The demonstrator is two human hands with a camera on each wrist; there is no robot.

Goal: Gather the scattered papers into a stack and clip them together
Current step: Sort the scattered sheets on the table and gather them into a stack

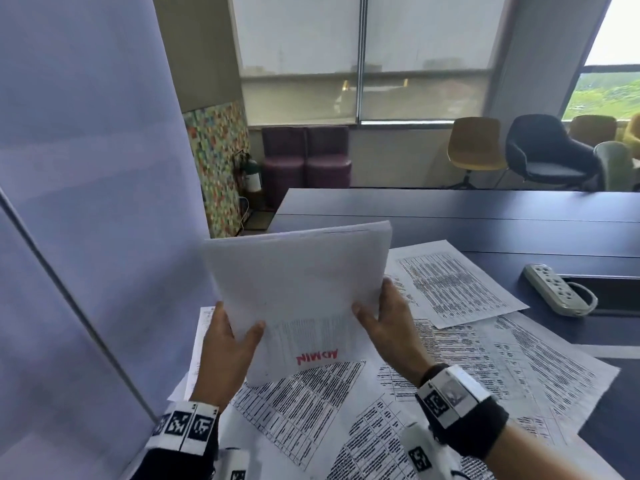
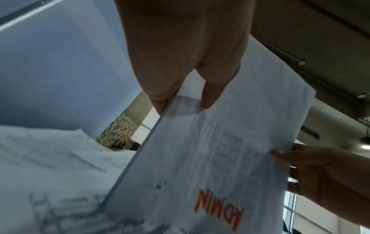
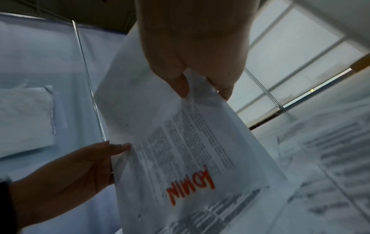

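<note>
I hold a stack of white papers [image 1: 298, 289] upright above the desk, its blank back toward me with red lettering showing through near the bottom. My left hand [image 1: 228, 341] grips the stack's left edge, thumb in front. My right hand [image 1: 384, 323] grips the right edge the same way. The left wrist view shows the stack [image 2: 220, 158] pinched between my left thumb and fingers [image 2: 210, 95]. From the right wrist the stack [image 3: 180, 142] hangs pinched in my right fingers [image 3: 182, 88]. Several printed sheets [image 1: 450, 358] lie scattered on the dark desk [image 1: 519, 223]. I see no clip.
A white power strip [image 1: 557, 289] lies on the desk at the right beside a dark cable recess. A pale partition panel [image 1: 86, 202] stands close on my left. Chairs [image 1: 547, 150] and windows are beyond the desk's far edge.
</note>
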